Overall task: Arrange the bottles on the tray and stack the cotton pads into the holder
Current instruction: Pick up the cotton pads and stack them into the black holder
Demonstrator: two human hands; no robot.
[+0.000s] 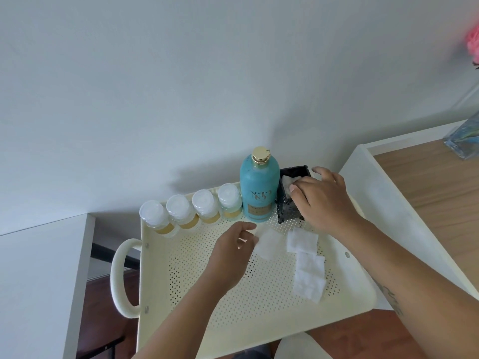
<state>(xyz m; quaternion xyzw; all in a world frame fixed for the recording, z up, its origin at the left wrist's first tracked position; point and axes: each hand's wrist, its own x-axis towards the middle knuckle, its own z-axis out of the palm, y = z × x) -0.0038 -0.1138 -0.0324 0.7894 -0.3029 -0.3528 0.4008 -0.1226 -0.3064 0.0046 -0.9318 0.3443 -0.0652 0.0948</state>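
Head view looks down on my cream perforated tray, where the bottle step looks done: four small clear bottles stand in a row along the far rim, and the tall teal bottle closes the line at their right. I judge I'm partway through the cotton pads. My right hand is over the black holder, which stands just beside the teal bottle in the far right corner; thumb and fingertips are pressing a pad down into its mouth. My left hand has its fingers narrowed on the near edge of a loose pad lying flat on the tray. Three more pads lie to the right of it, overlapping in a line toward me.

Next I would need to lift the left pad clear and pass it to the holder once my right hand is out of the way, since the opening is narrow and takes one hand at a time. The middle and near part of the tray are open for moving. The teal bottle stands right against the holder, so a careless elbow could tip it; the tray rim is low.
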